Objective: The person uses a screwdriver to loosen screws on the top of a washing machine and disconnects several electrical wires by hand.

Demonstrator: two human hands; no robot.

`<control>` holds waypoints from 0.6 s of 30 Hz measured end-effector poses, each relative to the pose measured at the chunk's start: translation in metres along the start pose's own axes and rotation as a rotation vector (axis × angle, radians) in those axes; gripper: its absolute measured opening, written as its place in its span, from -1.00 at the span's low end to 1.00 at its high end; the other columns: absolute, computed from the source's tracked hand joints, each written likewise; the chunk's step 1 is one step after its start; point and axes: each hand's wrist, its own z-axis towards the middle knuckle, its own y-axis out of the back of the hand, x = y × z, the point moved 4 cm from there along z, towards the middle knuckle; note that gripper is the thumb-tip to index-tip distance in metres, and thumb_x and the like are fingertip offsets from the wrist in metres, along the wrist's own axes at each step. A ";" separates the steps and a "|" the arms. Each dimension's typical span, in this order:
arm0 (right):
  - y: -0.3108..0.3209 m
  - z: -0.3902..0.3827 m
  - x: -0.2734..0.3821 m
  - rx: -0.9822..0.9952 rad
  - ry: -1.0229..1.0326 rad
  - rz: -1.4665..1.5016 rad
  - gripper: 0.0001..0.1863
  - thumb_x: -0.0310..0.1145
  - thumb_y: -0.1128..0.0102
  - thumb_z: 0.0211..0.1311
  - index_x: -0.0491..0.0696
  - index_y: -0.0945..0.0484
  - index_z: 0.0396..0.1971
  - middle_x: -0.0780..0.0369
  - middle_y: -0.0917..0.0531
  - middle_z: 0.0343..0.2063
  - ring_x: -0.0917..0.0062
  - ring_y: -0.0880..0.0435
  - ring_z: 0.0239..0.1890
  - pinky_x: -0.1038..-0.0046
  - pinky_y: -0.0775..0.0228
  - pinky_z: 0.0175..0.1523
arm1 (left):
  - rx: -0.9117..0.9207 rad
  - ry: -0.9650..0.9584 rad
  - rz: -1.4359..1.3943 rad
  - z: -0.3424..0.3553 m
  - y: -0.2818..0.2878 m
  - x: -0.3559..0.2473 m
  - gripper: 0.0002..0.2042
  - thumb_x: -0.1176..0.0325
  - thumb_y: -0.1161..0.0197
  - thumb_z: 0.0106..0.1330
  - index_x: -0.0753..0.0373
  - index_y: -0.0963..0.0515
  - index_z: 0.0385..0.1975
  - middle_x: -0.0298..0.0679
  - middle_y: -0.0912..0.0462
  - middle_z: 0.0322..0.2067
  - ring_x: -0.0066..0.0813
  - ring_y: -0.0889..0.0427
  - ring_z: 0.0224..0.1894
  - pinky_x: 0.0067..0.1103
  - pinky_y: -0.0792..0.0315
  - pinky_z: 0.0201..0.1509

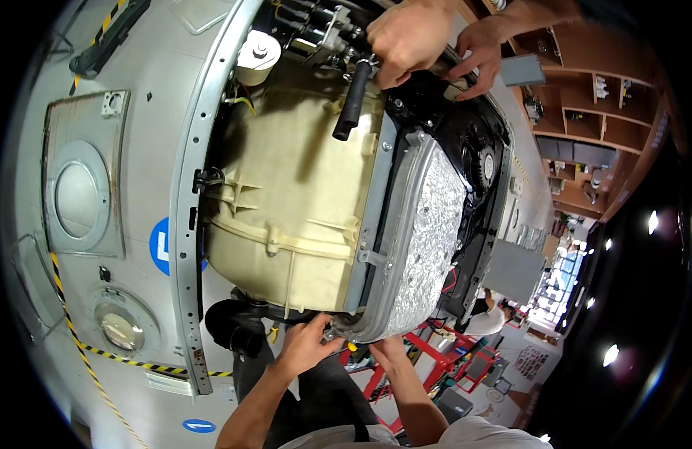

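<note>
Silver housing (428, 232) | left grip (307, 346) at lower end | right grip (389, 352) half-hidden | closure: can't tell

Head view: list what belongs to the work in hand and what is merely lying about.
Apparently in the work:
foil-covered housing
left hand, at the housing's lower end
right hand, nearby
cream plastic tub
another person's hands

Apparently lying about:
round glass door
flat panel with round opening
</note>
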 end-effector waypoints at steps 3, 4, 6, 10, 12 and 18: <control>0.008 0.000 -0.002 -0.055 -0.028 -0.025 -0.45 -0.64 -0.12 0.07 -0.14 -0.32 0.14 0.16 -0.51 0.07 0.33 -0.51 0.10 0.26 -0.32 0.19 | 0.020 -0.028 0.044 0.003 -0.003 0.003 -0.56 0.14 -0.41 0.05 0.29 -0.47 -0.18 -0.15 -0.49 -0.66 -0.17 -0.55 -0.58 -0.41 -0.38 -0.51; 0.008 -0.001 -0.003 -0.026 -0.007 0.001 -0.50 -0.64 -0.11 0.07 -0.16 -0.36 0.09 0.15 -0.54 0.02 0.31 -0.52 0.08 0.27 -0.33 0.18 | 0.003 -0.068 0.042 0.003 -0.004 0.006 -0.54 0.13 -0.42 0.05 0.32 -0.47 -0.19 -0.15 -0.48 -0.67 -0.19 -0.54 -0.59 -0.41 -0.37 -0.51; 0.002 -0.002 -0.005 -0.062 0.054 0.039 -0.57 -0.64 -0.13 0.05 -0.18 -0.42 0.01 0.16 -0.59 -0.08 0.34 -0.56 0.01 0.31 -0.35 0.14 | -0.011 -0.085 0.053 0.004 -0.006 0.010 -0.55 0.15 -0.44 0.04 0.32 -0.47 -0.20 -0.17 -0.45 -0.70 -0.25 -0.50 -0.65 -0.44 -0.33 -0.55; -0.009 -0.008 -0.003 0.036 0.079 -0.040 -0.70 -0.63 -0.16 0.05 -0.18 -0.51 -0.15 0.19 -0.62 -0.25 0.43 -0.60 -0.18 0.42 -0.40 -0.01 | -0.021 -0.102 0.044 0.001 -0.005 0.003 -0.56 0.18 -0.45 0.03 0.32 -0.46 -0.22 -0.23 -0.40 -0.74 -0.37 -0.42 -0.70 -0.50 -0.29 -0.57; -0.016 -0.011 -0.001 0.040 0.093 -0.061 -0.77 -0.62 -0.17 0.07 -0.18 -0.53 -0.21 0.21 -0.62 -0.30 0.48 -0.59 -0.24 0.46 -0.39 -0.08 | -0.013 -0.051 0.034 0.001 -0.006 0.006 -0.57 0.18 -0.45 0.02 0.32 -0.47 -0.23 -0.24 -0.38 -0.74 -0.43 -0.40 -0.70 -0.52 -0.29 -0.57; -0.015 -0.024 -0.005 -0.053 0.088 -0.159 -0.78 -0.59 -0.14 0.13 -0.20 -0.50 -0.19 0.23 -0.61 -0.34 0.55 -0.56 -0.28 0.52 -0.38 -0.12 | -0.069 -0.032 0.059 -0.002 -0.006 0.000 -0.54 0.22 -0.47 -0.01 0.33 -0.47 -0.19 -0.26 -0.39 -0.70 -0.55 -0.33 -0.66 -0.57 -0.29 -0.53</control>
